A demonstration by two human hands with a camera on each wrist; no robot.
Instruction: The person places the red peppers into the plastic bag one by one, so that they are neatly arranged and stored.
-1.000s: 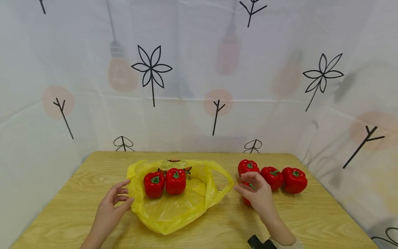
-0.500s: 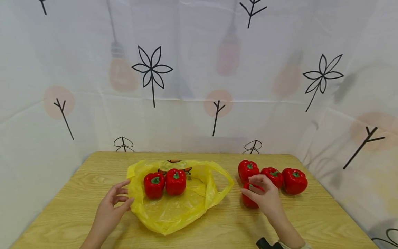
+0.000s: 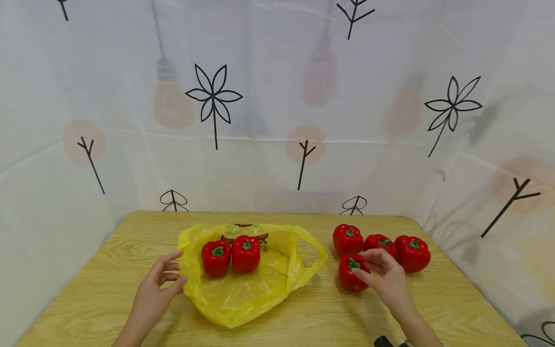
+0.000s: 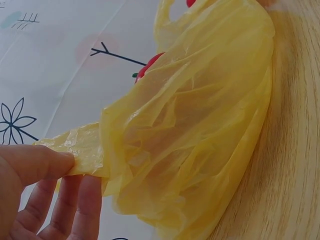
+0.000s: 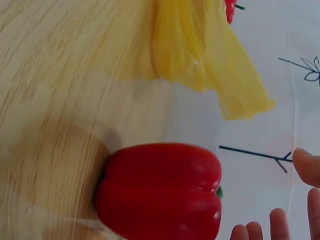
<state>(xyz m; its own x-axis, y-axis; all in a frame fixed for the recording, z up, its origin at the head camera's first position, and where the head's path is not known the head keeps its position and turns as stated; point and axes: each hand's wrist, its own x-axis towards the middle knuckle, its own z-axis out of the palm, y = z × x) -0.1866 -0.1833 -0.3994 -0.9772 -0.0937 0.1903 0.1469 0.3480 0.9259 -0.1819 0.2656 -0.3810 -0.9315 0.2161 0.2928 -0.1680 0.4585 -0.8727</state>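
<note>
A yellow plastic bag (image 3: 243,303) lies on the table with its mouth spread open. Inside it are two red bell peppers (image 3: 216,260). My left hand (image 3: 151,291) pinches the bag's left edge; in the left wrist view, the thumb (image 4: 50,161) lies over the bag's handle (image 4: 80,147) with fingers below. To the right of the bag, my right hand (image 3: 388,284) hovers over a red bell pepper (image 3: 350,278) with thumb and fingers apart. The right wrist view shows a gap between the fingertips (image 5: 280,222) and that pepper (image 5: 160,187).
Behind the right hand stand three more red bell peppers: one at the back (image 3: 348,241), one in the middle (image 3: 381,245) and one at the right (image 3: 413,255). The wooden table (image 3: 104,270) meets a patterned cloth backdrop (image 3: 260,173).
My right hand has moved rightward from beside the bag's right handle to the front pepper, uncovering more of it. The left hand and the bag have stayed put.
</note>
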